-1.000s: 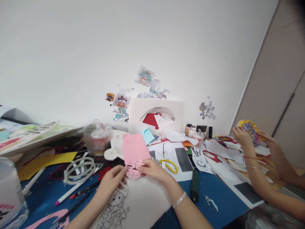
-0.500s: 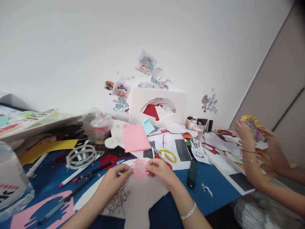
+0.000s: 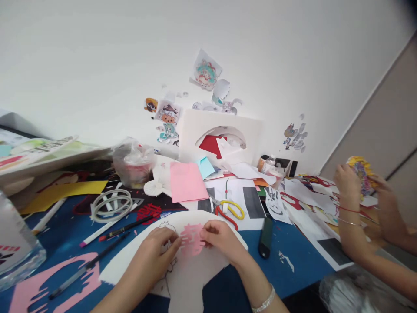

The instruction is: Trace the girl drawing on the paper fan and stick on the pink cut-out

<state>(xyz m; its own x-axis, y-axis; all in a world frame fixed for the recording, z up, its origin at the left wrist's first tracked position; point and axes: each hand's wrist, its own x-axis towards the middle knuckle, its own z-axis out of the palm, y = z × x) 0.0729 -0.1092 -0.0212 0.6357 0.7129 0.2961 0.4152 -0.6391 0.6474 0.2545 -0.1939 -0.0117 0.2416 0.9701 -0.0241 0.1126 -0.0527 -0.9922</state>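
Note:
A small pink paper cutout (image 3: 191, 239) is pinched between my two hands just above a white sheet (image 3: 192, 278) that carries a line drawing. My left hand (image 3: 158, 252) grips its left edge with fingers closed. My right hand (image 3: 221, 240), with a bead bracelet on the wrist, holds the right edge. A pink paper sheet (image 3: 187, 181) lies flat on the table beyond my hands, apart from the cutout.
Yellow-handled scissors (image 3: 232, 209), a dark green knife (image 3: 265, 237), pens (image 3: 112, 228), a white tape coil (image 3: 109, 204) and a plastic bag (image 3: 133, 163) litter the blue table. A glass jar (image 3: 14, 252) stands at left. Another person's hands (image 3: 361, 187) hold a colourful paper piece at right.
The pink cutout has left the pink sheet's edge and come down toward me with both hands, over the white drawing sheet. The view has tilted downward.

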